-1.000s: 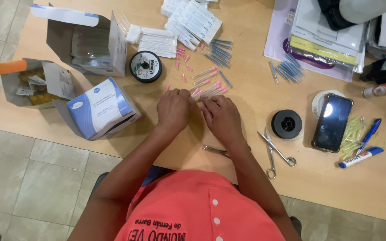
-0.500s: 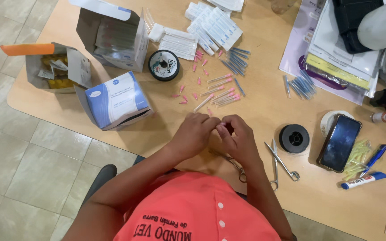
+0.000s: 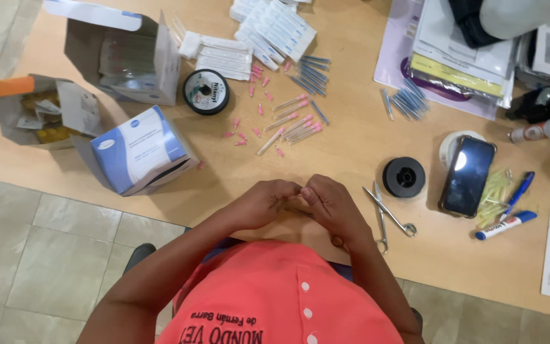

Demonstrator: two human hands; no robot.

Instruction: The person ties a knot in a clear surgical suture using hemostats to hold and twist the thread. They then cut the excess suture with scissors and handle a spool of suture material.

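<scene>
Seen from above, the person's left hand (image 3: 259, 204) and right hand (image 3: 332, 205) met at the near edge of the wooden table (image 3: 351, 146), fingertips pressed together over one small spot. Both hands were curled, thumbs and forefingers pinched toward each other, but whatever lay between them was too small and too hidden to make out, so I could not tell what either hand actually had hold of. Beyond the fingertips, well apart from them, a scatter of pink-capped needles (image 3: 288, 124) lay on the table, with a cluster of blue-capped needles (image 3: 310, 71) farther off and another blue cluster (image 3: 405, 103) to the right. A black spool (image 3: 205, 92) sat beyond the pink ones, and a second black spool (image 3: 404, 176) lay near the right hand. Just beside the right wrist lay metal forceps (image 3: 386, 215). A blue and white box (image 3: 140, 150) rested on its side off to the left, near an open cardboard box (image 3: 122, 57). A dark phone (image 3: 467, 176) and a blue-capped marker (image 3: 505, 225) lay to the right.
</scene>
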